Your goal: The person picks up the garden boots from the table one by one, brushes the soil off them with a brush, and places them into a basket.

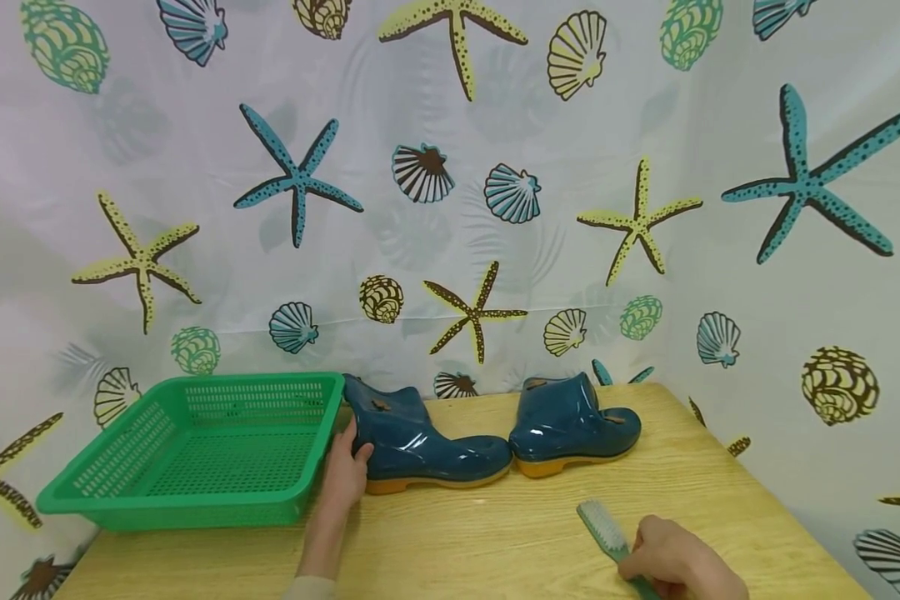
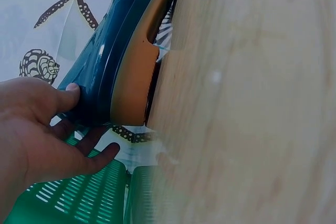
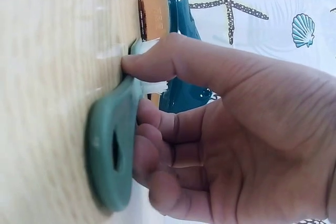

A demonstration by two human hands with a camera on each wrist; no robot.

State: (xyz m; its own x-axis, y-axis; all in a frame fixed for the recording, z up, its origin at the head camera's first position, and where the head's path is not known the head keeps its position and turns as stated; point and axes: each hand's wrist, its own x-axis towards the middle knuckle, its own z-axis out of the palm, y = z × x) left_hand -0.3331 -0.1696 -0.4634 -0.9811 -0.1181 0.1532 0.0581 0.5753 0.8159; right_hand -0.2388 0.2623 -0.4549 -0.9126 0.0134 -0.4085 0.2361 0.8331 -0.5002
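Two dark blue rubber boots with tan soles stand on the table, a left one (image 1: 427,437) and a right one (image 1: 562,421). My left hand (image 1: 347,467) holds the left boot at the back of its heel; in the left wrist view the thumb (image 2: 71,95) lies against the blue heel, other fingers underneath. A green scrub brush (image 1: 603,529) with white bristles facing up is low over the table's front right. My right hand (image 1: 671,557) pinches its handle (image 3: 110,150) between thumb and fingers.
A green slotted plastic basket (image 1: 172,517) stands at the left, close beside my left forearm. Behind the wooden table (image 1: 450,550) hangs a white curtain (image 1: 435,233) printed with shells and starfish, and it runs along the right side too.
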